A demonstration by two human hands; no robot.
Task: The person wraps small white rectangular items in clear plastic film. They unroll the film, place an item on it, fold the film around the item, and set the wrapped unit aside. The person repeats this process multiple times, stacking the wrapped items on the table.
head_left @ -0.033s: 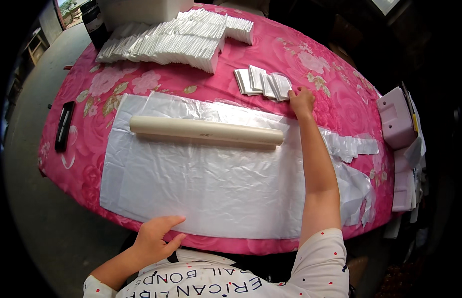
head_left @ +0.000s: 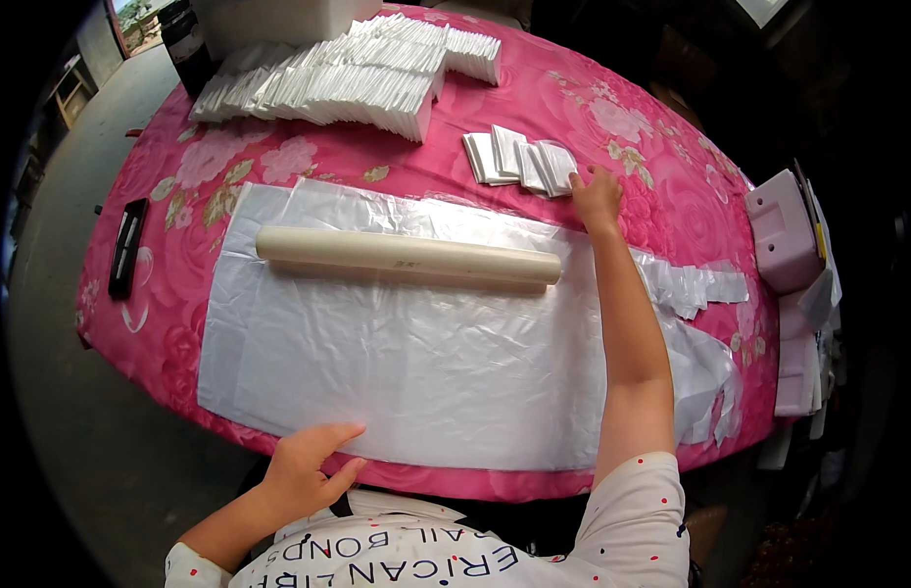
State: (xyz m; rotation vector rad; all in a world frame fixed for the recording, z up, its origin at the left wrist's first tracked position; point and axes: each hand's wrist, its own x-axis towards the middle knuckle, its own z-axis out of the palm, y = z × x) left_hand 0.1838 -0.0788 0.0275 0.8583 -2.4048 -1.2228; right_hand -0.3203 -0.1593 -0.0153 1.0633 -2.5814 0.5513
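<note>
My right hand (head_left: 598,199) reaches to the far side of the pink table, at the right end of a short row of folded white plastic packets (head_left: 547,169). One fingertip touches the last packet's edge, and the other fingers stand apart. My left hand (head_left: 311,468) rests by the near edge of a stack of flat, translucent white plastic sheets (head_left: 416,382). Its index finger stretches over the sheet and the thumb is spread away; nothing is held. A long cream-coloured tube (head_left: 407,255) lies across the sheets' far part.
Rows of tightly stacked folded white packets (head_left: 328,88) lie at the far left, before a pale bin (head_left: 279,20). A black, narrow case (head_left: 128,248) lies at the left. Crumpled plastic strips (head_left: 695,287) lie right of my forearm; pale lilac plastic holders (head_left: 781,235) stand at the right edge.
</note>
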